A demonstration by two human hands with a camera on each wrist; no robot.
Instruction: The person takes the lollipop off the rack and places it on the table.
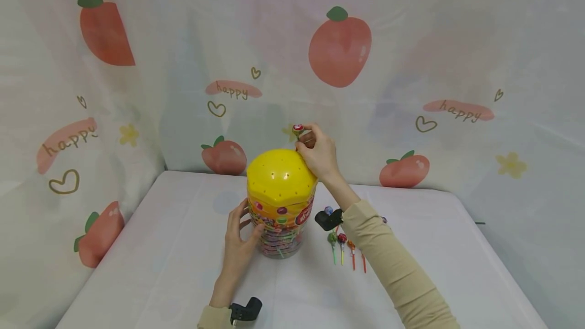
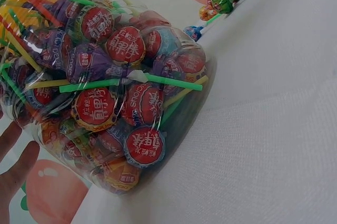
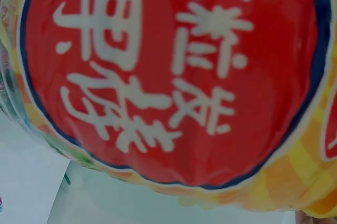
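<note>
A large clear jar (image 1: 283, 242) full of wrapped lollipops (image 2: 126, 45) stands on the table under a domed yellow lid (image 1: 281, 174). My left hand (image 1: 237, 248) rests against the jar's left side, its fingers spread and the thumb toward the front. Two of its fingers (image 2: 18, 168) show at the edge of the left wrist view. My right hand (image 1: 320, 154) is at the lid's far right edge and pinches a lollipop (image 1: 298, 128) with a red wrapper. The jar's red label (image 3: 174, 76) fills most of the right wrist view, which hides the right fingers' work.
Several loose lollipops (image 1: 342, 240) lie to the right of the jar, some partly hidden by the right forearm. A white cloth covers the table (image 1: 173, 268). A printed curtain (image 1: 283, 39) hangs along the back and sides.
</note>
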